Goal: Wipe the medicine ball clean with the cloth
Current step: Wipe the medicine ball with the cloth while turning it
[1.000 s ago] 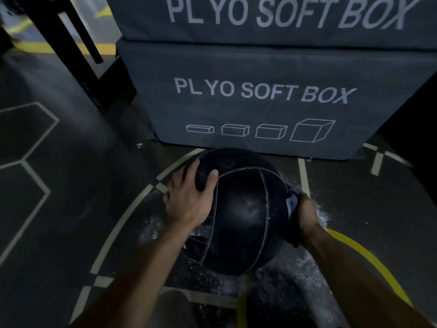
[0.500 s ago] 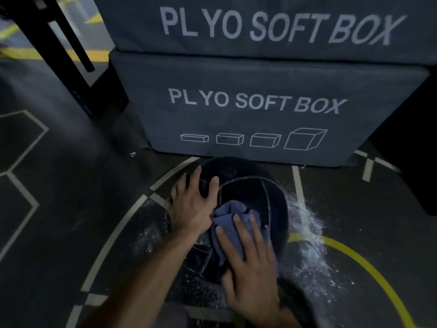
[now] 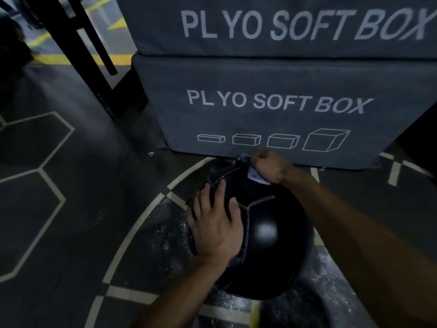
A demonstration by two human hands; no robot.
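A large black medicine ball point(image 3: 269, 235) with pale seams sits on the dark gym floor in front of me. My left hand point(image 3: 217, 223) lies flat on the ball's left side, fingers spread, steadying it. My right hand point(image 3: 272, 166) reaches over the ball's far top edge and presses a bluish cloth point(image 3: 253, 172) against it; only a small bunched part of the cloth shows under the hand. A bright glare spot marks the ball's near face.
Two stacked grey plyo soft boxes point(image 3: 283, 102) stand right behind the ball. A black metal frame point(image 3: 94, 67) rises at the back left. White powder point(image 3: 165, 233) is scattered on the floor around the ball, among painted lines.
My right hand has carried the cloth from the ball's near face up and over to its far top edge. The left hand stays on the ball's left side.
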